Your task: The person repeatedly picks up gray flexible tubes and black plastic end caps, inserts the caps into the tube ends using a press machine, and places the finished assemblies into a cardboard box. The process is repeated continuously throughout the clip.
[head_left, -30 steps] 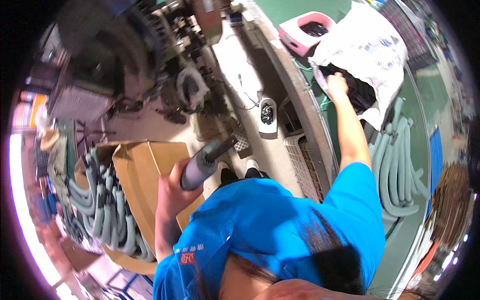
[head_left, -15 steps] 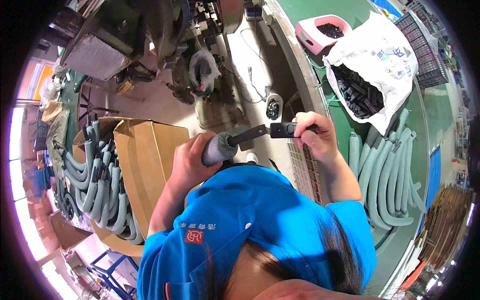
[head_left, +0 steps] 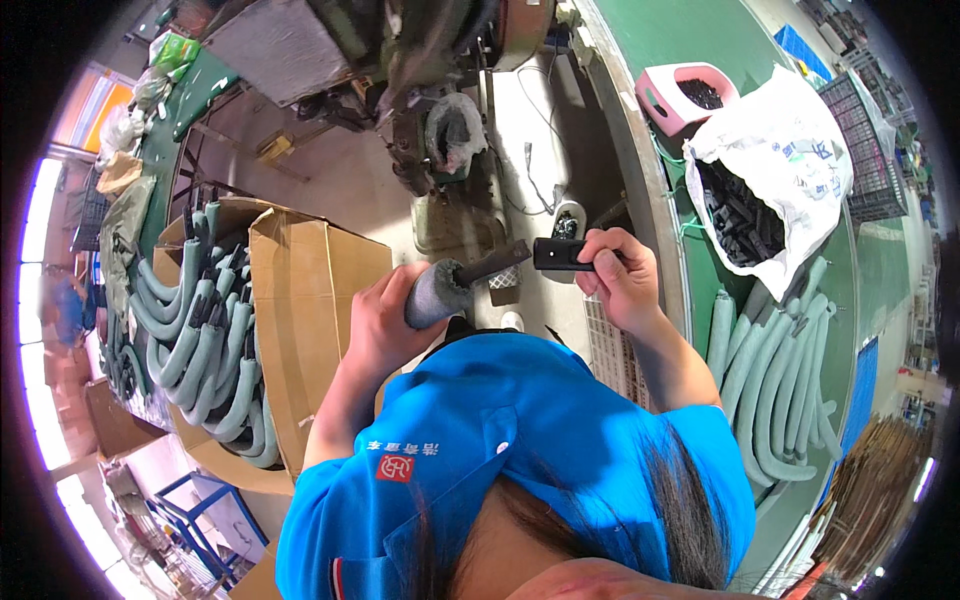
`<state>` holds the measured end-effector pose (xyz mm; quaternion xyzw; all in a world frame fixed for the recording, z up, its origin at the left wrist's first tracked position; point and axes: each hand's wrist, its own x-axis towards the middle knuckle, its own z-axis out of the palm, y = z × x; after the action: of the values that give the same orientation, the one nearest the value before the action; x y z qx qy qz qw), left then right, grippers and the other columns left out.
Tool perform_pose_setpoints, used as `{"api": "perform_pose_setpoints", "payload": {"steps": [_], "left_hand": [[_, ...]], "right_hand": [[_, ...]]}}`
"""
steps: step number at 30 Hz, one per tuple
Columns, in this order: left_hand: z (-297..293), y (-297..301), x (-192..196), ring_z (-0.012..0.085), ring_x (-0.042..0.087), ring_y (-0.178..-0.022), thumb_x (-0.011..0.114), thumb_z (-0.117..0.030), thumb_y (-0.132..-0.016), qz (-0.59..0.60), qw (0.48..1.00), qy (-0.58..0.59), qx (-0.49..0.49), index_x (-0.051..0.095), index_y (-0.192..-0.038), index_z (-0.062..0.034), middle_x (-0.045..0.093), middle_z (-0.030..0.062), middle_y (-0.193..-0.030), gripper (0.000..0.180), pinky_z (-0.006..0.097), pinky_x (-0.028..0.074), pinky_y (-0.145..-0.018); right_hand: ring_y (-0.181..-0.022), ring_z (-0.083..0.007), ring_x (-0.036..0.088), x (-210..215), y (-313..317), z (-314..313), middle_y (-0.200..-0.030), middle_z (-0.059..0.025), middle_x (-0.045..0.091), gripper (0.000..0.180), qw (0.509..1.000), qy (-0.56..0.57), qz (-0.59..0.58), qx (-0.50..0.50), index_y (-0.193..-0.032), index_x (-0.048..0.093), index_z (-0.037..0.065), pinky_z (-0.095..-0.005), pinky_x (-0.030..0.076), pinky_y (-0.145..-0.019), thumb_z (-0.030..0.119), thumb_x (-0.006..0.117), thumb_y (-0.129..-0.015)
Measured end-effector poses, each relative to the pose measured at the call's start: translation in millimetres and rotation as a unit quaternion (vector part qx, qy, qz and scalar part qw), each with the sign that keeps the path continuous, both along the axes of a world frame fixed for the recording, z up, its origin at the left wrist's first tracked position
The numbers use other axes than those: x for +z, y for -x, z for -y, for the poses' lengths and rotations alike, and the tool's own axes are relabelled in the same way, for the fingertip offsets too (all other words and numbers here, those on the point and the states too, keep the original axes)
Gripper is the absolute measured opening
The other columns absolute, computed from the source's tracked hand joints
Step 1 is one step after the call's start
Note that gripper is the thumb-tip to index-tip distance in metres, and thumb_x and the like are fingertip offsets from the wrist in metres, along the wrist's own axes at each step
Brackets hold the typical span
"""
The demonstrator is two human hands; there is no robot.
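The grey tube in the left hand looked like soft foam, matt and slightly rough, with a black matt plastic end sticking out of it. The small black piece in the right hand looked like smooth hard plastic with a faint sheen. To the left, the cardboard box was plain brown, dull and papery, and held matt grey-green foam tubes. On the right, more foam tubes lay on a matt green surface. The white bag looked like woven plastic, slightly glossy and creased. The pink tub was smooth plastic. The shirt was blue cloth.
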<state>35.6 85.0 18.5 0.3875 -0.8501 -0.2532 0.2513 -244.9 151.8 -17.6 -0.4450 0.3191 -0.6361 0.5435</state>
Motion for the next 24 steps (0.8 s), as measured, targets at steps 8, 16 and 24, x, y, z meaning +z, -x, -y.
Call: {"api": "perform_pose_setpoints", "payload": {"steps": [8, 16, 24], "left_hand": [[10.9, -30.8, 12.0, 0.0309, 0.065, -0.077, 0.073, -0.01, -0.058, 0.008, 0.998, -0.049, -0.029, 0.059, -0.102, -0.0055, 0.064, 0.0137, -0.085, 0.046, 0.036, 0.052, -0.068], [13.2, -54.7, -2.4, 0.0327, 0.064, -0.075, 0.073, -0.01, -0.061, 0.034, 0.999, -0.018, 0.012, 0.061, -0.097, -0.0058, 0.064, 0.0146, -0.083, 0.038, 0.038, 0.052, -0.065], [31.4, -79.1, -7.2, 0.0339, 0.063, -0.076, 0.073, -0.009, -0.059, 0.031, 0.999, -0.038, -0.009, 0.061, -0.097, -0.0058, 0.064, 0.0142, -0.083, 0.039, 0.039, 0.052, -0.067]], "right_hand": [[-0.059, -0.0053, 0.045, 21.7, -33.7, 21.6, -0.07, -0.0006, 0.05, 0.024, 0.997, 0.052, -0.061, 0.015, -0.101, 0.059, 0.0, -0.0204, 0.037, -0.054, 0.021, 0.047, -0.097], [-0.048, 0.0006, 0.036, 22.5, -90.3, 27.6, -0.058, 0.0061, 0.045, 0.026, 0.976, -0.099, -0.104, -0.162, -0.102, 0.06, 0.005, -0.0173, 0.027, -0.043, 0.022, 0.042, -0.098], [-0.049, -0.0006, 0.038, 23.6, -122.4, 53.4, -0.069, 0.0011, 0.055, 0.025, 0.935, -0.028, -0.195, -0.296, -0.1, 0.061, 0.001, -0.017, 0.03, -0.043, 0.018, 0.042, -0.097]]}}
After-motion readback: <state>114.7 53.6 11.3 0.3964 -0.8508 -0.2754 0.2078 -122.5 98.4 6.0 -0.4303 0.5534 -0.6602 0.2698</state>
